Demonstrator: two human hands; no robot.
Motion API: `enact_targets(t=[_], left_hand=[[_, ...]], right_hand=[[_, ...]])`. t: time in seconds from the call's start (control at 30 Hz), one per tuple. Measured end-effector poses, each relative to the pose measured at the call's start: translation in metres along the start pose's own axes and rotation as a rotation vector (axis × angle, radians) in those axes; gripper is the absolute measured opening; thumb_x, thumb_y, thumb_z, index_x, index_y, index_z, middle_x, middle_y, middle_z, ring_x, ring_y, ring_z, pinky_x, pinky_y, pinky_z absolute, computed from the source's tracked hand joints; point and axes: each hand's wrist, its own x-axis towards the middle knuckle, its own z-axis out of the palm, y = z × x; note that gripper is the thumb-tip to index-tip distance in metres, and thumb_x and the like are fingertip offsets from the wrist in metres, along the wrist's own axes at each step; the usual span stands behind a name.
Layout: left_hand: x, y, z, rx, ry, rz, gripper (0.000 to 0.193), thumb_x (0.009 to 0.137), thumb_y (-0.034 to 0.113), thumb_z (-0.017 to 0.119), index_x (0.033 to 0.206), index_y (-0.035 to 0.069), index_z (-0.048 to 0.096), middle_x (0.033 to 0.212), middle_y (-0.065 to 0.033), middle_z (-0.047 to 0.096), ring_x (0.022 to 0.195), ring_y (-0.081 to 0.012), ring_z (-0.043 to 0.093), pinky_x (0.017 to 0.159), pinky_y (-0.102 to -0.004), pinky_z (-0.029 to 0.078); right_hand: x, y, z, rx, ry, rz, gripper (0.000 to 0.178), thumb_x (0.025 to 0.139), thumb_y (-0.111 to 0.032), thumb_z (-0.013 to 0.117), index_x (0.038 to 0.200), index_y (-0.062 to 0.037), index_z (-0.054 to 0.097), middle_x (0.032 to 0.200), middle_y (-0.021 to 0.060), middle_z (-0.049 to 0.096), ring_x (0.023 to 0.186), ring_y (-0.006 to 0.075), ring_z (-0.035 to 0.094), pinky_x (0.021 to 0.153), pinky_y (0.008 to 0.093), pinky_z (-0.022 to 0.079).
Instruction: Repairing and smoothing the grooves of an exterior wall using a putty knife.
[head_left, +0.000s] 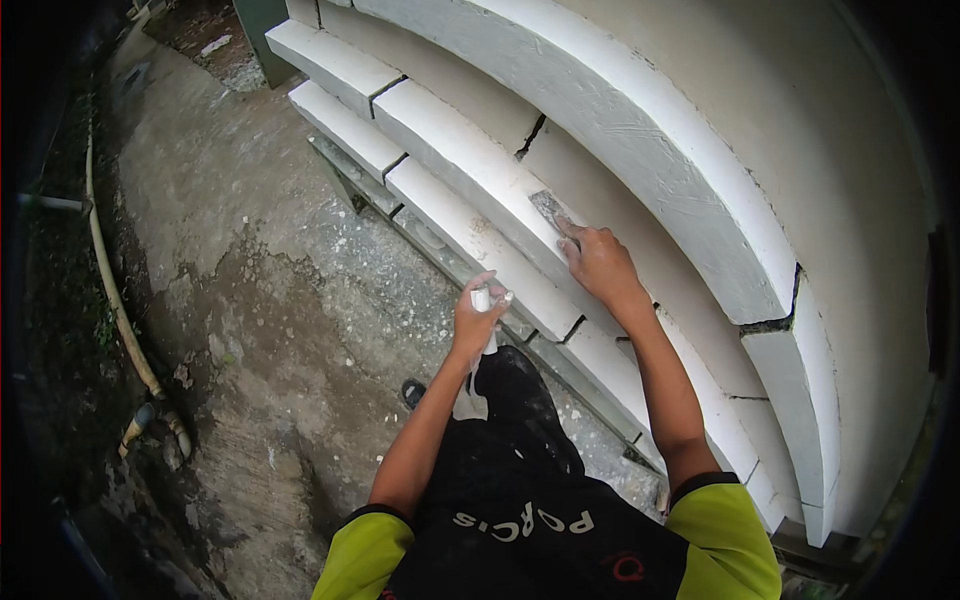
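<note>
My right hand [603, 268] is closed around a flat grey scraper [546, 206], its rectangular end lying against the white upper face of a long block [450, 128]. The handle is hidden by my fingers, and the index finger presses along the tool. Lower and to the left, my left hand [476, 322] grips a white tube-like object [489, 340], whose exact kind I cannot make out. That hand is close to the outer edge of the lowest white block [440, 205]. Whitish dust marks my fingertips.
A large curved white ledge [640, 130] juts out above the stepped blocks, with dark gaps between sections. A narrow grey-green ledge [425, 235] runs below them. Stained concrete ground [270, 280] spreads left, where a long pale pipe [112, 275] lies. A beige wall [830, 180] rises at right.
</note>
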Motion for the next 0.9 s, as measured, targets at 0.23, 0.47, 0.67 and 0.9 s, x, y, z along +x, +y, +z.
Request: enact_targets(t=[0.23, 0.47, 0.67, 0.9], left_hand=[[-0.024, 0.012, 0.01, 0.109, -0.046, 0.073, 0.069, 0.086, 0.014, 0.075, 0.146, 0.014, 0.04, 0.128, -0.005, 0.058, 0.081, -0.0077, 0.058, 0.055, -0.0216, 0.049], [0.012, 0.026, 0.04, 0.079, 0.061, 0.105, 0.065, 0.095, 0.019, 0.062, 0.151, 0.01, 0.031, 0.138, -0.0094, 0.053, 0.103, -0.0182, 0.064, 0.056, -0.0239, 0.053], [0.071, 0.055, 0.048, 0.02, 0.147, 0.014, 0.091, 0.087, 0.033, 0.074, 0.155, 0.006, 0.019, 0.137, -0.0174, 0.054, 0.112, -0.0273, 0.062, 0.062, -0.0291, 0.051], [0.074, 0.056, 0.055, 0.107, 0.194, -0.024, 0.106, 0.078, 0.035, 0.081, 0.157, 0.006, 0.015, 0.13, -0.0169, 0.058, 0.11, -0.0263, 0.06, 0.068, -0.0331, 0.047]], right_hand=[[-0.075, 0.026, -0.02, 0.037, -0.141, 0.041, 0.039, 0.092, -0.019, 0.061, 0.131, -0.018, 0.063, 0.105, 0.0236, 0.068, 0.092, 0.0433, 0.065, 0.086, 0.0467, 0.052], [-0.048, 0.033, -0.034, 0.091, -0.163, 0.031, 0.036, 0.091, -0.019, 0.061, 0.127, -0.0155, 0.065, 0.102, 0.0251, 0.068, 0.091, 0.0429, 0.065, 0.084, 0.0471, 0.052], [-0.011, 0.035, -0.012, 0.257, -0.032, -0.133, 0.034, 0.092, -0.02, 0.062, 0.126, -0.0153, 0.066, 0.095, 0.0263, 0.067, 0.087, 0.0427, 0.065, 0.082, 0.0473, 0.052], [-0.105, 0.1, -0.019, 0.143, -0.022, -0.093, 0.039, 0.093, -0.021, 0.061, 0.132, -0.0188, 0.063, 0.098, 0.0263, 0.065, 0.091, 0.0421, 0.064, 0.085, 0.0477, 0.051]])
